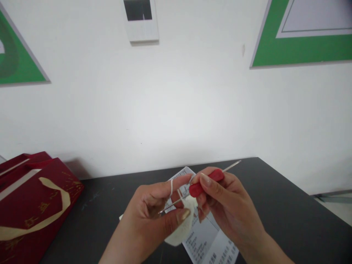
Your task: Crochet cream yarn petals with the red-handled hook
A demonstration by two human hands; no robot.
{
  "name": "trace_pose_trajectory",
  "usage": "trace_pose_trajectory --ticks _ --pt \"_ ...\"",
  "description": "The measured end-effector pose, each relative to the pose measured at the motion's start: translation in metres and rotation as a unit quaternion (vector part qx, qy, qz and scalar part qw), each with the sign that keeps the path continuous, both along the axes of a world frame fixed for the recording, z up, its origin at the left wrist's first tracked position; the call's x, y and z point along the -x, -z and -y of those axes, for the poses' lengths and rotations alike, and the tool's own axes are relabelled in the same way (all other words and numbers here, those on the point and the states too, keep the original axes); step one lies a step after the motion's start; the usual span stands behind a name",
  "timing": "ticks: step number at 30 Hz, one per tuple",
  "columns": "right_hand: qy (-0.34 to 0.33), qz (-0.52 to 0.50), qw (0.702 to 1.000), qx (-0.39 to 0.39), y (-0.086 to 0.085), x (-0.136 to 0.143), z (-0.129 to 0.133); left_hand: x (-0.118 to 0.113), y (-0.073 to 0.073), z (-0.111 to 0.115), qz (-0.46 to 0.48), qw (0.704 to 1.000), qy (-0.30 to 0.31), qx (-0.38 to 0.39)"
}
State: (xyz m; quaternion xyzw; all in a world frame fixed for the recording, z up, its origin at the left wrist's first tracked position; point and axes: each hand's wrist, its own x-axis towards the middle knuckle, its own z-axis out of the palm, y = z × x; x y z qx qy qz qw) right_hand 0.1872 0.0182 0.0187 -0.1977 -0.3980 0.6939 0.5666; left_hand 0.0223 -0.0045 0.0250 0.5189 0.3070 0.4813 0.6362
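My right hand [232, 205] grips a crochet hook [206, 182] by its red handle, thumb on top. Metal shafts stick out at both ends, and the left one reaches in front of my left hand's fingers. My left hand [150, 220] pinches a small cream-white crochet piece [179, 233] under its thumb. White yarn [172, 187] loops over the left index finger, and a strand runs down to the hook's shaft beside the piece. The fingers partly cover the stitches.
Printed paper [202, 240] lies below my hands on the dark table [277, 209]. Dark red gift bags [30, 198] with a cream ribbon stand at the left. A white wall [178, 102] with green-bordered boards [302, 51] rises behind the table.
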Motion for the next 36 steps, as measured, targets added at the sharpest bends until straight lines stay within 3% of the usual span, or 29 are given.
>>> trace_pose_trajectory --ticks 6,11,14,20,27,36 --pt "0.024 -0.024 0.999 -0.009 0.002 0.002 -0.005 -0.005 0.002 -0.002 -0.004 0.998 -0.062 0.013" --pt "0.033 -0.035 0.999 -0.011 0.0 -0.003 -0.006 -0.014 -0.001 0.002 0.042 0.99 -0.111 0.07" --pt "0.021 -0.038 0.999 -0.008 0.0 -0.004 -0.007 -0.015 0.0 0.001 0.047 0.99 -0.103 0.084" --pt "-0.042 -0.019 0.999 0.005 0.002 -0.008 -0.018 -0.011 0.003 -0.003 0.027 0.998 -0.005 0.051" --pt "-0.075 0.01 0.996 -0.055 0.004 -0.025 -0.027 -0.009 0.012 0.003 -0.015 0.998 0.031 0.044" --pt "-0.024 0.048 0.987 -0.152 -0.001 -0.045 -0.028 -0.013 0.001 0.016 -0.123 0.99 -0.058 0.048"
